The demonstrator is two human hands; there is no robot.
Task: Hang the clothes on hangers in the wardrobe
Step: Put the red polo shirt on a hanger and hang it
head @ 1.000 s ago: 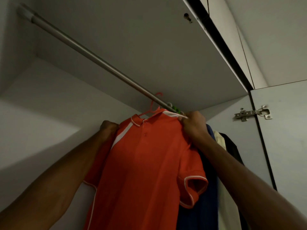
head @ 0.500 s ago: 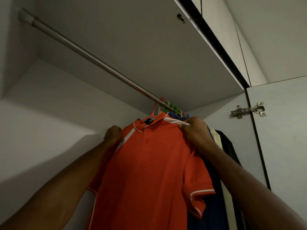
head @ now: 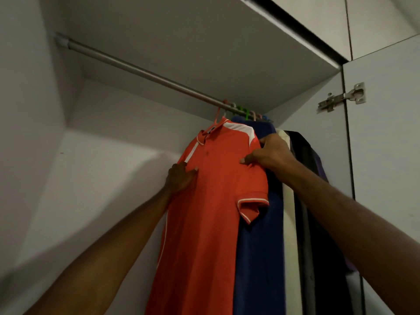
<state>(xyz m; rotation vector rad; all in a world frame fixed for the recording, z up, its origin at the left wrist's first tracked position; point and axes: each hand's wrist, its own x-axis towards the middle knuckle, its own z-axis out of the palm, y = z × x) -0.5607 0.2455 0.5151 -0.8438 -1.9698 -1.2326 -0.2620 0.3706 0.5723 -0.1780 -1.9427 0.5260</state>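
From the head view, the orange polo shirt hung on an orange hanger hooked over the grey rail, at the rail's right end. Just to the right of it on the same rail hung a blue garment, then a cream one, then a dark one, their coloured hanger hooks bunched together on the rail. My left hand lay flat against the shirt's chest below the rail, fingers spread and straight. My right hand gripped the shirt's shoulder seam, thumb and fingers curled into the cloth. Right of the rail's end, the wardrobe door stood open on its metal hinge.
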